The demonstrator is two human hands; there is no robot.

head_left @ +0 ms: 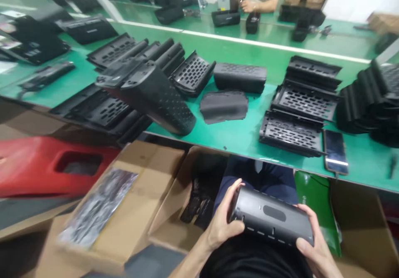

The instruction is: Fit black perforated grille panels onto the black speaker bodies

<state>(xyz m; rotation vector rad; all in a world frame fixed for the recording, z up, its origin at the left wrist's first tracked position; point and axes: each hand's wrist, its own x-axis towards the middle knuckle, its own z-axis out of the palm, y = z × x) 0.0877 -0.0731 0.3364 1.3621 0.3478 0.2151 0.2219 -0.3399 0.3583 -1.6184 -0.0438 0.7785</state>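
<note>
I see both hands below the green table's (237, 139) near edge, over the lap. My left hand (222, 224) and right hand (314, 247) clasp opposite ends of a black speaker shell (271, 220); its long axis runs between them, tilted down rightward.

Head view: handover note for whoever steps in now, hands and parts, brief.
Left hand and right hand each grip an end of a black speaker housing, held over the lap below the green bench. On the bench: stacked perforated grille panels, a black fabric piece, a phone. Open cardboard boxes stand below. Nothing shows how much is done or left.
</note>
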